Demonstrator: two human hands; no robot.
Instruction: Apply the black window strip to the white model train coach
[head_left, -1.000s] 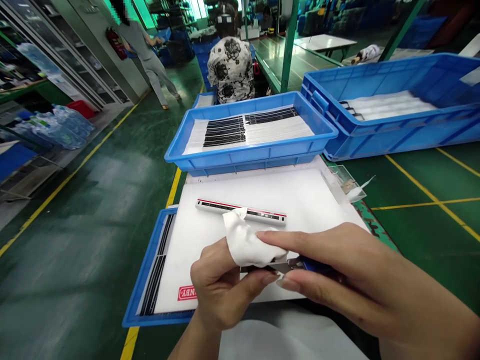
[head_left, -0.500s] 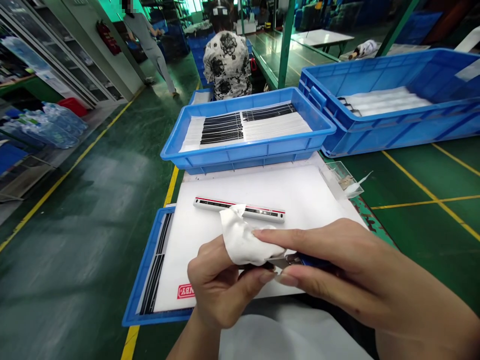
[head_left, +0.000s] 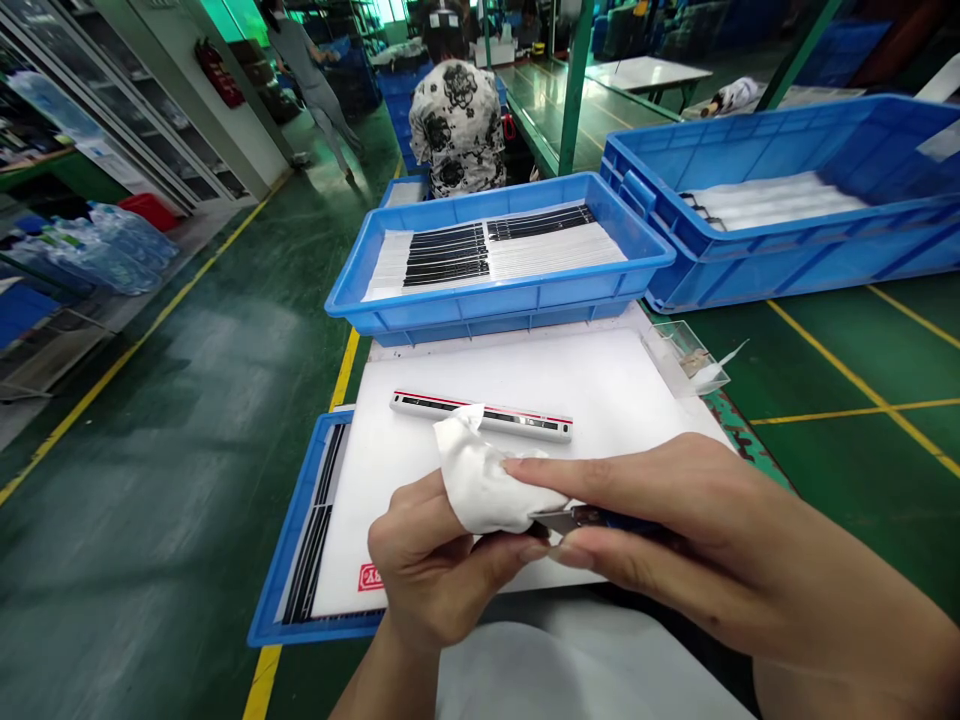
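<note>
green workshop floor (head_left: 187, 420), crossed by yellow lines, runs down the left of the frame, with a person in grey (head_left: 319, 90) at the upper left and another in a floral shirt (head_left: 459, 125) at upper centre. a shallow blue tray (head_left: 517, 298) of black-and-white strips (head_left: 448, 257) sits in the middle, a deeper blue crate (head_left: 795, 258) at the upper right. below the tray lies a white foam sheet (head_left: 615, 380), bearing a white model train carriage (head_left: 525, 420) with a red stripe, just beyond the hands.

at lower centre, the left hand (head_left: 427, 560) has white cloth (head_left: 480, 480) over its forefinger and seems to pinch a small dark piece (head_left: 536, 533) between cloth and thumb. the right hand (head_left: 697, 540) grips what looks like a blue-handled craft knife (head_left: 559, 519), its blade at the piece, its forefinger resting on the cloth; the far fingers are hidden.

the main risk, i judge, is a slip: too much push, or a loose pinch, could send the blade into the left thumb or gouge the piece. the edge could also snag the cloth, and a dropped knife might scratch the carriage.
</note>
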